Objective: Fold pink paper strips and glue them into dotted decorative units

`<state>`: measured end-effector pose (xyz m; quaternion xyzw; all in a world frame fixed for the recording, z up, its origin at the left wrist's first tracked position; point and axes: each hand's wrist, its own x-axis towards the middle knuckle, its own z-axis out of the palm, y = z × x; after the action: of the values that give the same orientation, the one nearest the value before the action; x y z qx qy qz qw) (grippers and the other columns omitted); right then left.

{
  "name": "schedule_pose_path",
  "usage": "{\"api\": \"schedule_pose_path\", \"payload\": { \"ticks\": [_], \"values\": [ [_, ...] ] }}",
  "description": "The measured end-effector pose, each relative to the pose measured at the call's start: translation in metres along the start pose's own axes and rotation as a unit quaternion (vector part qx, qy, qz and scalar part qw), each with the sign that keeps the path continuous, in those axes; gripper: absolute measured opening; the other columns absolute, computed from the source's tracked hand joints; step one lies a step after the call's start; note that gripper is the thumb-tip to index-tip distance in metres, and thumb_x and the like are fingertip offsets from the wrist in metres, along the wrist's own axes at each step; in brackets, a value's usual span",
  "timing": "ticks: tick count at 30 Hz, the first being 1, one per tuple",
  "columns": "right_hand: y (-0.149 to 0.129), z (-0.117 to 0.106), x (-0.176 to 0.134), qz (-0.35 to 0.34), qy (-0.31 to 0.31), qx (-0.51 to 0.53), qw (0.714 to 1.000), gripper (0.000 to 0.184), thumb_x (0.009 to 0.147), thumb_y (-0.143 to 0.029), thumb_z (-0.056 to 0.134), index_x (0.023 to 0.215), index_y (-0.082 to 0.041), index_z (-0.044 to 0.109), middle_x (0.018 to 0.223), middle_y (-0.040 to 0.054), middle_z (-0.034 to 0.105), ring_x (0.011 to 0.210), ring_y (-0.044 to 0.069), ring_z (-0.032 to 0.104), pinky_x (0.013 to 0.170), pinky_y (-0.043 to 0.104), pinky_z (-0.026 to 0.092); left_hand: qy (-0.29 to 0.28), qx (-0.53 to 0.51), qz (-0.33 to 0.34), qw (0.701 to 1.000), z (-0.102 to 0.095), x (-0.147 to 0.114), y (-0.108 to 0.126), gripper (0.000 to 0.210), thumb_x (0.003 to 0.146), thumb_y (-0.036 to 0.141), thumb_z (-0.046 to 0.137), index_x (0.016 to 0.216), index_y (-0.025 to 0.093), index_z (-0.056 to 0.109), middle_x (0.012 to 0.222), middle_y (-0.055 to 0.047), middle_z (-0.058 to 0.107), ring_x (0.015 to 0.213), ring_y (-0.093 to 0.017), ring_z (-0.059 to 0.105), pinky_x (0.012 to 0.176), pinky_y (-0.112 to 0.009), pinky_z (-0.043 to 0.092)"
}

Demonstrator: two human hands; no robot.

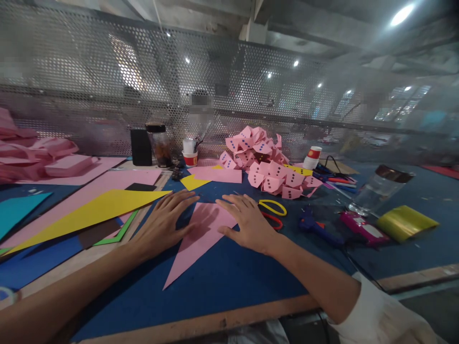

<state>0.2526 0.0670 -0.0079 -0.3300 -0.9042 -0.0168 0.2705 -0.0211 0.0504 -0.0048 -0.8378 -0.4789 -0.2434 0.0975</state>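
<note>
Pink paper triangle (199, 242) lies flat on the blue tabletop (233, 282), between the person's two hands, long point toward the person. Left hand (163, 223) is over its left edge, right hand (249, 224) over its right corner; both uncurled, palms down, fingers spread, nothing gripped. Can't tell if the fingertips press or just hover; placement on either side would suit keeping the sheet flat and square to the body. Scissors (286, 210) sit just beyond the right hand, blue glue gun (317, 228) further right, both probably parked there for easy reach. Dotted pink paper pieces (256, 148) are heaped behind, likely to leave the front edge for working.

Materials: triangle is matte, stiff-looking, straight-edged. Heaped pieces are creased and angular, dark dots. Scissors have one yellow, one red loop. Yellow sheet (96, 212) at left is a long smooth wedge over other colored sheets; yellow glossy piece (407, 222) at right is curled and shiny. Metal screen (225, 76) at back is perforated.
</note>
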Motion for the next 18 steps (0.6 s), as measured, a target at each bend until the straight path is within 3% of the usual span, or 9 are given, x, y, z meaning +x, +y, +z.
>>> {"api": "schedule_pose_path", "payload": {
  "ticks": [3,7,12,18],
  "values": [
    [0.005,0.007,-0.003,0.001,-0.072,-0.002,0.997,0.068,0.094,-0.065,0.047,0.150,-0.025,0.041,0.157,0.0097,0.039,0.145,0.029,0.033,0.120,0.060,0.013,-0.039,0.007,0.029,0.999,0.010,-0.004,-0.009,0.065,0.090,0.058,0.057,0.146,0.027,0.043,0.154,-0.009,0.047,0.145,-0.031,0.035,0.121,-0.055,0.021],
    [0.007,0.011,-0.007,0.016,-0.115,0.014,0.993,0.063,0.096,-0.066,0.040,0.143,-0.024,0.051,0.153,0.0084,0.047,0.144,0.027,0.036,0.122,0.059,0.008,-0.091,0.007,0.052,0.995,0.018,-0.010,-0.015,0.071,0.092,0.060,0.053,0.152,0.028,0.034,0.157,-0.006,0.043,0.150,-0.029,0.025,0.123,-0.055,0.012],
    [0.005,0.010,-0.006,0.021,-0.095,0.012,0.995,0.057,0.098,-0.063,0.041,0.136,-0.023,0.057,0.144,0.0083,0.056,0.136,0.025,0.046,0.122,0.057,0.007,-0.117,-0.015,0.072,0.990,0.012,-0.011,-0.009,0.069,0.093,0.059,0.052,0.153,0.031,0.032,0.155,-0.005,0.046,0.150,-0.028,0.026,0.124,-0.054,0.010],
    [0.005,0.015,-0.003,0.023,-0.046,0.000,0.999,0.046,0.096,-0.055,0.052,0.127,-0.022,0.062,0.129,0.0084,0.066,0.121,0.026,0.056,0.117,0.053,0.022,-0.165,-0.049,0.103,0.980,0.003,-0.012,0.004,0.071,0.089,0.064,0.056,0.150,0.033,0.037,0.153,-0.004,0.049,0.148,-0.029,0.032,0.124,-0.055,0.007]
  ]
}}
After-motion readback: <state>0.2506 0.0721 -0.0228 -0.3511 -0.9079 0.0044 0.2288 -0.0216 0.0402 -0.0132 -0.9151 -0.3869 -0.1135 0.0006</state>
